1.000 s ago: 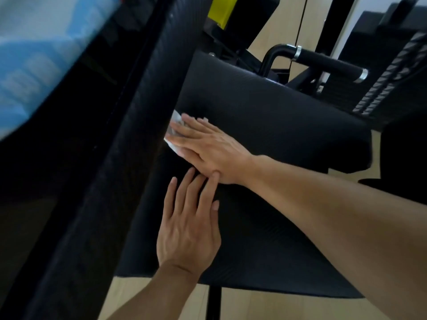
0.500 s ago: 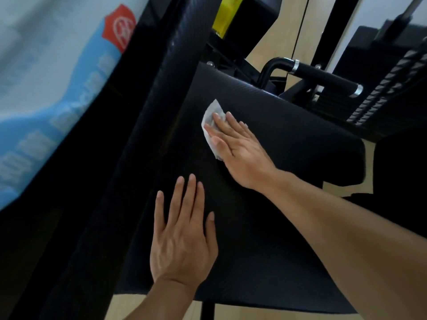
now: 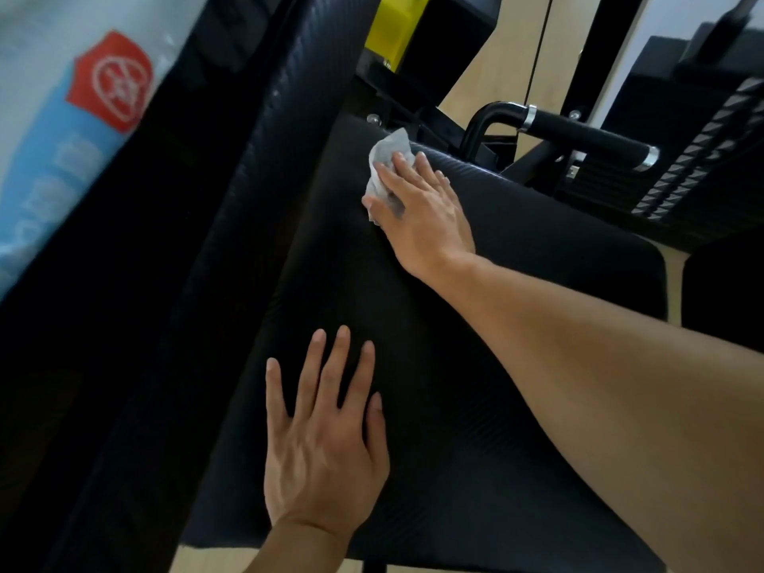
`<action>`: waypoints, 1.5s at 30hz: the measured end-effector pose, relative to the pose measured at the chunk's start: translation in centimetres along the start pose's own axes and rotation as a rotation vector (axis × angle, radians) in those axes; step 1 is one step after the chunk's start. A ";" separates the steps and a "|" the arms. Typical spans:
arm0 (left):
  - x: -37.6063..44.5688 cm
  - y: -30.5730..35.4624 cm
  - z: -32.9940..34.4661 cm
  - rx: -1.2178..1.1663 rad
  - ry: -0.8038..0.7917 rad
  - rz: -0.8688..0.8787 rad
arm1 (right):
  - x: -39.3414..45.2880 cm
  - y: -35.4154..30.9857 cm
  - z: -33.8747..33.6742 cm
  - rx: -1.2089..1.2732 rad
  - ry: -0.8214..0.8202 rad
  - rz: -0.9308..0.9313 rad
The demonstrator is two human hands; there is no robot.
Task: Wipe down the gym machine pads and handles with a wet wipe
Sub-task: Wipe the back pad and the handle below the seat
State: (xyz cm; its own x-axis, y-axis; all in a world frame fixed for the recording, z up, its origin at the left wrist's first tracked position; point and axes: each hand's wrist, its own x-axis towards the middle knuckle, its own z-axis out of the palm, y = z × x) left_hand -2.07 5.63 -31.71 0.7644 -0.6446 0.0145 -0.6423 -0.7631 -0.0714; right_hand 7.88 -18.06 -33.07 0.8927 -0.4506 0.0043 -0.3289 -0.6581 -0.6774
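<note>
A black textured seat pad (image 3: 516,366) fills the middle of the view. My right hand (image 3: 421,213) lies flat at the pad's far edge, pressing a crumpled white wet wipe (image 3: 386,159) onto it; part of the wipe shows past my fingertips. My left hand (image 3: 322,440) rests palm down on the near part of the pad, fingers spread, holding nothing. A black back pad (image 3: 231,241) rises steeply along the left side. A black handle (image 3: 587,136) with chrome rings sticks out beyond the seat at the upper right.
A yellow part (image 3: 392,31) of the machine sits above the seat's far edge. A weight stack (image 3: 703,150) stands at the right. A white and blue panel with a red badge (image 3: 111,82) is at the upper left. Light wooden floor (image 3: 479,84) shows behind.
My right hand has slid the wipe away from me along the seat pad, from beside the back pad to the far edge. My left hand has stayed flat on the pad.
</note>
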 end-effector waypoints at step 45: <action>-0.2 0.0 0.1 -0.024 0.042 0.039 | -16.7 1.6 0.9 -0.085 -0.135 0.020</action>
State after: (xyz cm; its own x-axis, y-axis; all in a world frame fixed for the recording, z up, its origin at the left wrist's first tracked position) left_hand -2.16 5.77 -31.83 0.7358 -0.6751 0.0536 -0.6734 -0.7377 -0.0484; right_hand -7.29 -11.07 -34.92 0.9171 -0.3826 -0.1116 -0.3668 -0.7009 -0.6117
